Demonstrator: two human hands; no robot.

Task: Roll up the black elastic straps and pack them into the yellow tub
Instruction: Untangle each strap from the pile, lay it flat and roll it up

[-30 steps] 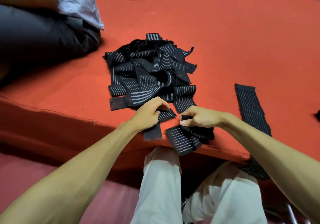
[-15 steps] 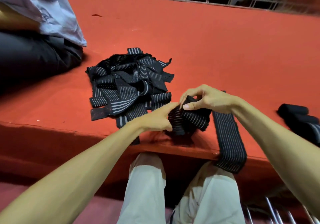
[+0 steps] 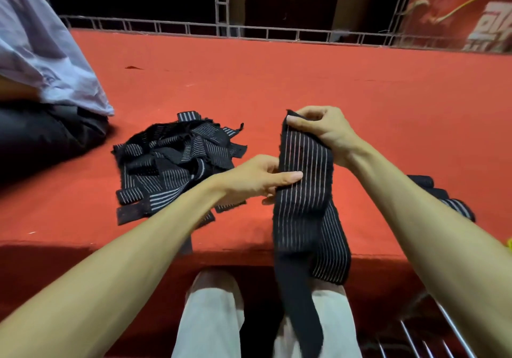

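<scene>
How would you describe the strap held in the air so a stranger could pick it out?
On the wide red carpeted platform, near its front edge, lies a tangled heap of black striped straps. Right of the heap hangs one long black elastic strap with thin white stripes. It alone is lifted: the right hand pinches its top end, the left hand grips it lower down.
</scene>
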